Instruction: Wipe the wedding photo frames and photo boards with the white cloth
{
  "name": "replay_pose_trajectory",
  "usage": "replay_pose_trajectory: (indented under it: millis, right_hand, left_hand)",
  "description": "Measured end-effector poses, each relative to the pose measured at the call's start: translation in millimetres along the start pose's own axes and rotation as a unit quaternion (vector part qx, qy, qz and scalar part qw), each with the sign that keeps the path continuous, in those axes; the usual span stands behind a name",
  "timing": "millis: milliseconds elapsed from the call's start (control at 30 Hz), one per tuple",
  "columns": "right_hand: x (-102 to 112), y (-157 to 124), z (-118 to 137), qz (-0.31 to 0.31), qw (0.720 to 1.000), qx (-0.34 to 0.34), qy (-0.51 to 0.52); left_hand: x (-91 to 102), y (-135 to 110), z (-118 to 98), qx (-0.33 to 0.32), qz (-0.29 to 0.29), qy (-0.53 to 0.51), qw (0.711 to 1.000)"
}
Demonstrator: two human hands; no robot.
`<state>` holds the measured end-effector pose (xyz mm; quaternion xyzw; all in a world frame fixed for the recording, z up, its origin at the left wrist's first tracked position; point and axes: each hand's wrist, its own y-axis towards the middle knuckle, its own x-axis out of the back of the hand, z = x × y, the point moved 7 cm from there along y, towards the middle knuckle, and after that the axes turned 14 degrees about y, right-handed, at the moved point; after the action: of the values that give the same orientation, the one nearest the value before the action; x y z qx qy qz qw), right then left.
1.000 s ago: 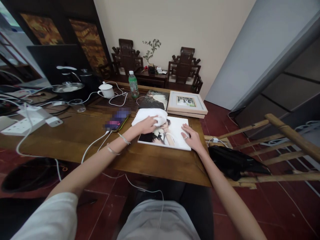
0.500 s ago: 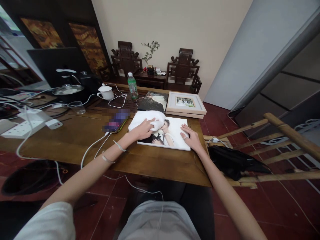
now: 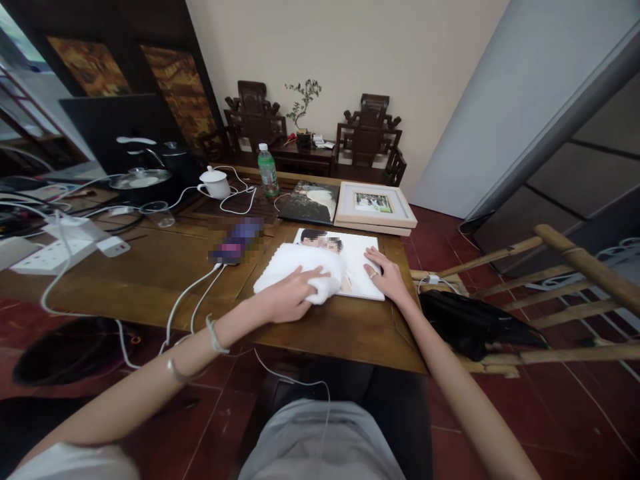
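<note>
A white photo panel [image 3: 361, 267] with a printed picture of two people lies flat near the table's front edge. A fluffy white towel [image 3: 285, 267] covers its lower left part and spills onto the wood. My left hand [image 3: 295, 293] presses on the towel, fingers bent into its folds. Over the panel's right side rests my right hand [image 3: 387, 273], a ring on one finger, its fingers spread and lying on the surface. The towel hides part of the print.
Behind the panel lie a dark photo board [image 3: 311, 202] and stacked pale frames [image 3: 375, 205]. A green-labelled bottle [image 3: 267, 172], lidded white cup [image 3: 215, 183] and charging phone [image 3: 236, 241] stand or lie leftward. Cables run to a power strip [image 3: 57, 252]. A bamboo chair [image 3: 575, 257] is at right.
My left hand has moved the towel down the panel toward me, uncovering the print's upper left part. My right hand stays at the right side.
</note>
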<state>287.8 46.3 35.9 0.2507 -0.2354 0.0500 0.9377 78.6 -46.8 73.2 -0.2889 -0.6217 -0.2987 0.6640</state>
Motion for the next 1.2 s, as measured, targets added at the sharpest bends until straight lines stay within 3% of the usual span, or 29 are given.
replay_pose_trajectory:
  millis: [267,367,467,533,633,833,967,1067,1200]
  right_hand:
    - [1,0,1,-0.001,1.000,-0.003,0.013]
    - [1,0,2,-0.001,1.000,-0.002,0.015]
    - [0,0,2,0.001,1.000,0.000,0.015]
    - [0,-1,3,0.002,1.000,-0.003,0.014]
    - [-1,-1,3,0.001,1.000,-0.005,0.014]
    - [-2,-1,2,0.002,1.000,0.002,0.014]
    - [-1,-1,1,0.000,1.000,0.001,0.010]
    - [-1,-1,1,0.000,1.000,0.002,0.012]
    - [0,-1,1,0.001,1.000,0.001,0.014]
  left_hand:
    - [-1.4,80,93,0.062,-0.068,0.047,0.995]
    - [0.2,95,120,0.107,-0.082,0.056,0.989]
    - [0.3,98,133,0.131,-0.086,0.056,0.986]
    - [-0.6,92,131,0.127,-0.087,0.049,0.987]
    - [-3.5,72,111,0.106,-0.078,0.042,0.990]
    - [-3.6,7,23,0.041,-0.034,0.015,0.998]
    - [-0.9,-11,-21,-0.006,0.000,-0.009,1.000]
    - [-1.5,4,-17,0.003,0.009,-0.014,1.000]
    - [-3.1,45,18,0.029,-0.005,-0.004,1.000]
